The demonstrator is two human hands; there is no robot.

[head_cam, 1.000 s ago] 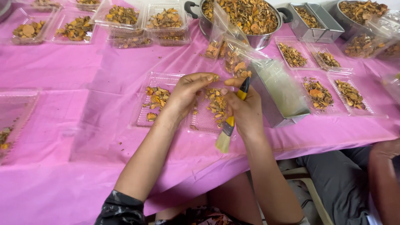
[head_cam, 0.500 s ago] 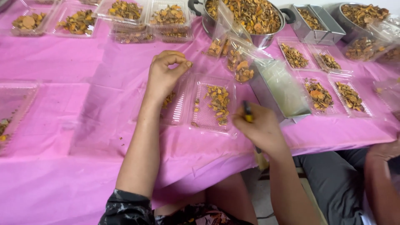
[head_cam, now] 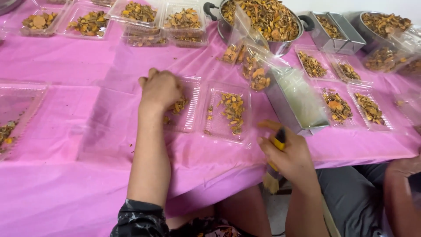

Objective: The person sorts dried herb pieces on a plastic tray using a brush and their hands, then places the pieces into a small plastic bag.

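1. Head view: a table [head_cam: 57, 131] covered in a bright pink cloth fills the scene, seen from above.
2. The left hand [head_cam: 160, 90] rests knuckles up over the left half of an open clear plastic box [head_cam: 206, 109], near the middle of the table. Its fingers are curled in; whether they pinch anything cannot be told.
3. The box is a thin, see-through hinged tray with ribbed edges. Small dried orange-brown slices [head_cam: 232, 112] lie scattered in its right half, and a few show beside the left hand.
4. The right hand [head_cam: 287, 151] is at the near table edge, just right of the box. Its fingers are wrapped around a small brush [head_cam: 274, 169] with a yellow and black handle, bristles pointing down past the edge.
5. A shallow metal tin [head_cam: 298, 103] with pale contents sits just right of the box.
6. A large metal pot [head_cam: 263, 17] heaped with the same slices stands at the far side.
7. More filled clear trays [head_cam: 140, 13] line the far edge and the right.
8. Another person's arm [head_cam: 401, 193] shows at the lower right corner.
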